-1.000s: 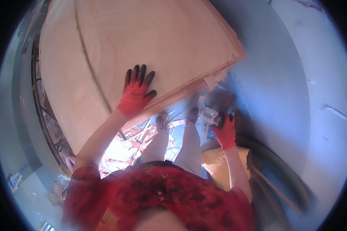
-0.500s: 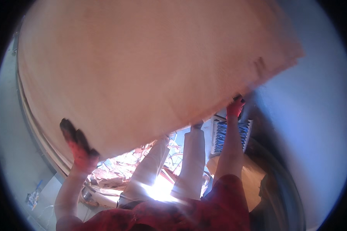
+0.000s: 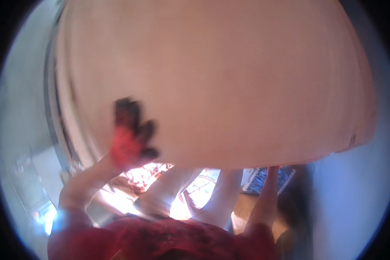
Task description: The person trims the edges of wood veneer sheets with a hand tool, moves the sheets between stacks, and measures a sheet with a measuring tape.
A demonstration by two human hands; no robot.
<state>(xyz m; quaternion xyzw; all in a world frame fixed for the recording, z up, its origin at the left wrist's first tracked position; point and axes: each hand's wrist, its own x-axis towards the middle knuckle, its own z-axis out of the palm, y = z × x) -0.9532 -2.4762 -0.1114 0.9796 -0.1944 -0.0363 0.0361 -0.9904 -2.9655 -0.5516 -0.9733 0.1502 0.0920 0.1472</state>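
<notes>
A large, thin tan sheet that looks like wood (image 3: 229,86) fills most of the view, its near edge running across above my legs. My left hand (image 3: 129,136), in a red glove with black fingers, lies on the sheet's upper face near its left corner, fingers spread. My right arm reaches under the near edge farther right. Only a sliver of my red-gloved right hand (image 3: 274,167) shows at that edge; its fingers are hidden beneath the sheet.
More layered sheet edges (image 3: 71,112) lie along the left side. Brown scraps (image 3: 145,177) litter the brightly sunlit floor by my legs. A blue-and-white slatted or bundled thing (image 3: 262,181) sits beyond my right forearm. A pale wall (image 3: 351,203) stands at right.
The sheet has swung so its right corner came nearer and its front edge now runs nearly level. My left hand moved right and away from me; my right hand became mostly covered.
</notes>
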